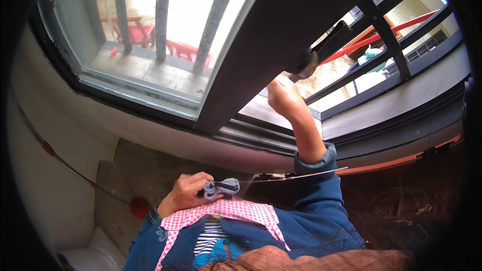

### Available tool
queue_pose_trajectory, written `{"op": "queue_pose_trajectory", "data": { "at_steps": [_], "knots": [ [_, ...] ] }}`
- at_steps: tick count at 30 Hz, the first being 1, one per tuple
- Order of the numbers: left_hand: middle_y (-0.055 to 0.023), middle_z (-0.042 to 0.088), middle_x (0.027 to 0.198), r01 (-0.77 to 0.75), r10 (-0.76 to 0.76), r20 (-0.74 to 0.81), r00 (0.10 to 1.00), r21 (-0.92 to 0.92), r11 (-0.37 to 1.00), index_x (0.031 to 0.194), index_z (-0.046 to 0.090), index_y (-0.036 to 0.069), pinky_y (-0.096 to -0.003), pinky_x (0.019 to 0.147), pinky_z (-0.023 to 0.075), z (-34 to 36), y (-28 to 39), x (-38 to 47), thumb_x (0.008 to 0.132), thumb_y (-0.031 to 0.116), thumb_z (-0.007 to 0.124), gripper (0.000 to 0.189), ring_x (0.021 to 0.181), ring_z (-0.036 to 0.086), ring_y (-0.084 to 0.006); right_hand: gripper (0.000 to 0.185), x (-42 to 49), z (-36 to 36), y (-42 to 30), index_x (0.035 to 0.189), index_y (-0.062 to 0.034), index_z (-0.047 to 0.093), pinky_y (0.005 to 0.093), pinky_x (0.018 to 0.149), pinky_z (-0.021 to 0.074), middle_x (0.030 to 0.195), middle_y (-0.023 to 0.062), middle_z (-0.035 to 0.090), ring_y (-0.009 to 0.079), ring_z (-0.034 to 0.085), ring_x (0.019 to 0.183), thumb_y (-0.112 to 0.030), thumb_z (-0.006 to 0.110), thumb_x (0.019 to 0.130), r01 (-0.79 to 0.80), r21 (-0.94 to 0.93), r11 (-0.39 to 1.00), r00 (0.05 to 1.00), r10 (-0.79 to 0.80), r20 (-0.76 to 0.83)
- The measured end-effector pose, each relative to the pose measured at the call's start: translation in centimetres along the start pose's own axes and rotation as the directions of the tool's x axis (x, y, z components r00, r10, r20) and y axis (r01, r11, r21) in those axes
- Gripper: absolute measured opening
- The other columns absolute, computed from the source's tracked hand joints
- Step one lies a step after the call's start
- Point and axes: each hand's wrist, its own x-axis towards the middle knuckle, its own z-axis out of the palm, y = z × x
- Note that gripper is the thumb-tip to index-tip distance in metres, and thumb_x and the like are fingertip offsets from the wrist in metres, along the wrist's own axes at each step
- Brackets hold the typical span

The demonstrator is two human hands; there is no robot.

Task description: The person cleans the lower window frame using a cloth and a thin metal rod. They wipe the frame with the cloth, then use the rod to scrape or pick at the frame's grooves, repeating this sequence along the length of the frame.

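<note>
My left hand [190, 188] is closed around a light grey-blue bundled item [228, 187] with a black part, close to my chest. A thin pale cord or rod [320, 173] runs from near it towards my right sleeve. My right hand [284, 96] is raised in a fist beside the dark window frame [260, 49]. Its fingers meet the lower end of a dark, curved object [307, 66], whose kind I cannot tell. A dark strip [333, 39] extends above that object. The far side of my right fingers is hidden.
A glass pane [150, 56] with bars behind it fills the upper left. Window tracks [256, 135] run below the frame. A thin pole with red parts [47, 147] leans along the left wall. Outside are red chairs [139, 34] and a person [372, 58].
</note>
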Motion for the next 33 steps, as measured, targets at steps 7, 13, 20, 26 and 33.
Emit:
{"op": "queue_pose_trajectory", "data": {
  "at_steps": [7, 13, 20, 26, 33],
  "knots": [
    [-0.0110, 0.070, 0.089, 0.031, -0.031, -0.011, 0.999, -0.020, 0.999, 0.079, 0.066, 0.002, -0.0307, 0.053, 0.0532, -0.5, 0.6, 0.4, 0.072, 0.020, 0.092, 0.032, 0.061, 0.067, -0.0238, 0.057, -7.7, -8.0, -7.0, 0.141, -0.0102, 0.058, 0.0302, 0.067, 0.0572, 0.106, 0.0089, 0.068, 0.0153, 0.067, 0.075, -0.009, 0.078, 0.087, -0.323, 0.828, 0.457, 0.738, -0.427, 0.523],
    [-0.0102, 0.070, 0.090, -0.015, 0.017, 0.040, 0.999, -0.067, 0.998, 0.082, 0.067, 0.001, -0.0301, 0.055, 0.0544, -0.3, 0.7, 1.6, 0.071, 0.017, 0.092, 0.032, 0.063, 0.068, -0.0237, 0.017, -10.5, -6.0, -11.8, 0.109, -0.0022, 0.073, 0.0327, 0.068, 0.0538, 0.095, 0.0117, 0.069, 0.0215, 0.068, 0.078, -0.007, 0.069, 0.094, -0.136, 0.883, 0.449, 0.948, -0.201, 0.248],
    [-0.0143, 0.075, 0.097, 0.069, -0.059, -0.161, 0.985, 0.056, 0.996, 0.090, 0.071, -0.001, -0.0330, 0.068, 0.0616, -0.9, 0.9, 1.6, 0.066, 0.011, 0.093, 0.034, 0.080, 0.076, -0.0273, 0.028, -13.7, -10.9, -10.5, 0.092, 0.0075, 0.071, 0.0277, 0.058, 0.0559, 0.083, 0.0177, 0.071, 0.0161, 0.066, 0.059, -0.006, 0.049, 0.103, -0.016, 0.862, 0.506, 0.914, 0.357, -0.192],
    [-0.0151, 0.074, 0.097, 0.078, -0.065, -0.150, 0.986, 0.079, 0.994, 0.092, 0.071, -0.002, -0.0326, 0.068, 0.0616, -1.3, 0.7, 1.4, 0.066, 0.010, 0.092, 0.035, 0.079, 0.076, -0.0274, 0.013, -12.9, -5.9, -10.1, 0.100, 0.0069, 0.069, 0.0276, 0.065, 0.0559, 0.085, 0.0162, 0.072, 0.0191, 0.070, 0.068, -0.001, 0.059, 0.099, 0.045, 0.791, 0.610, 0.943, 0.236, -0.236],
    [-0.0155, 0.074, 0.095, 0.073, -0.065, -0.105, 0.992, 0.065, 0.995, 0.085, 0.069, -0.002, -0.0319, 0.064, 0.0599, -0.3, 0.9, 1.3, 0.067, 0.011, 0.093, 0.033, 0.075, 0.075, -0.0268, 0.006, -12.7, -4.0, -9.4, 0.100, 0.0038, 0.069, 0.0291, 0.066, 0.0570, 0.084, 0.0122, 0.071, 0.0204, 0.070, 0.071, 0.001, 0.065, 0.096, 0.075, 0.643, 0.762, 0.948, 0.145, -0.282]
  ]
}}
